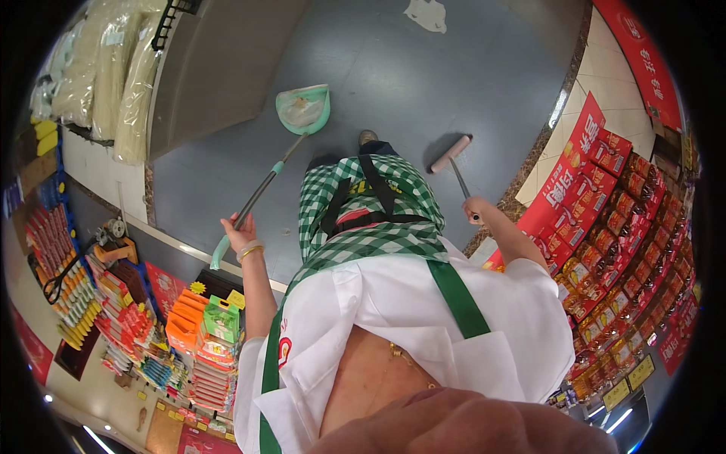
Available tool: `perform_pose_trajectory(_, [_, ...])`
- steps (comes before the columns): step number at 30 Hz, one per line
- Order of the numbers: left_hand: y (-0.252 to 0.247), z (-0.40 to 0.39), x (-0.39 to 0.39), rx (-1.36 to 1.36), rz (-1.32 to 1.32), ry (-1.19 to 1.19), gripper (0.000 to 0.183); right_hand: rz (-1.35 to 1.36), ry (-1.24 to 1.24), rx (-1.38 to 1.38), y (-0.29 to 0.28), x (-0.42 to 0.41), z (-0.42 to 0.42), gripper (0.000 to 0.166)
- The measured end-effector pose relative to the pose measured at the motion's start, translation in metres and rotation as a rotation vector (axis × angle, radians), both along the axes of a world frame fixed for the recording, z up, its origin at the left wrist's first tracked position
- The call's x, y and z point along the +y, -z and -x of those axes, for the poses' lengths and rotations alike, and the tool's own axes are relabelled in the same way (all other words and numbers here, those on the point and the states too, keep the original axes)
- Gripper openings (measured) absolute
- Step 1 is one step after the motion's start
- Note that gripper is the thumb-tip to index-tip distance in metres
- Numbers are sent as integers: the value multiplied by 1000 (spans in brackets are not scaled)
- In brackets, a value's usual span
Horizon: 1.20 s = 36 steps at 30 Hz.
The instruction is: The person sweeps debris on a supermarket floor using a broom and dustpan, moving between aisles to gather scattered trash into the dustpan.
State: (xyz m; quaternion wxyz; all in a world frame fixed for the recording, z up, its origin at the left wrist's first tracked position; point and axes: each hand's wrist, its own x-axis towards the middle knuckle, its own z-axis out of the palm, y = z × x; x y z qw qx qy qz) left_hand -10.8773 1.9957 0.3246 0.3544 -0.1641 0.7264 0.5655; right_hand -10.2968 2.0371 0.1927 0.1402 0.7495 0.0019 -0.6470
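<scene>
My left hand [241,230], with bangles at its wrist, is loosely around the long metal handle of a mint-green dustpan [323,116], just beside its green end grip. The pan lies on the grey floor ahead and to the left of my feet, with pale debris in it. My right hand [476,210] is closed round the end of the dark handle of a broom [452,154]. The broom's pale pink head with dark bristles is at the floor, right of my feet. A green checked apron [371,249] covers my front.
A pale torn piece [426,14] lies on the floor far ahead. A grey panel [221,62] and bagged noodle-like goods [105,74] stand at the left. Hanging packets and tools [68,278] are lower left. Red shelves of packaged food [612,227] line the right side.
</scene>
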Motion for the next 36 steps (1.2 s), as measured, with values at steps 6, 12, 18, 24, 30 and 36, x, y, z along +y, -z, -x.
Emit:
perform_pose_trajectory(6, [5,12,28,15,-18,71,36,-259,-55,208,-64,108,141,24])
perform_pose_trajectory(12, [31,31,70,48,-14,159,35,-337,189,333,-36,213,211,17])
perform_pose_trajectory(18, [38,38,104,91,-18,223,34,-423,331,299,-67,230,174,18])
perform_pose_trajectory(24, [39,33,137,48,-2,210,35,-394,194,-86,-105,211,101,18])
perform_pose_trajectory(30, [44,20,168,20,43,198,36,-169,-52,-341,-58,250,11,25])
perform_pose_trajectory(36, [49,-8,209,53,89,184,39,-80,-32,-324,-6,340,-30,22])
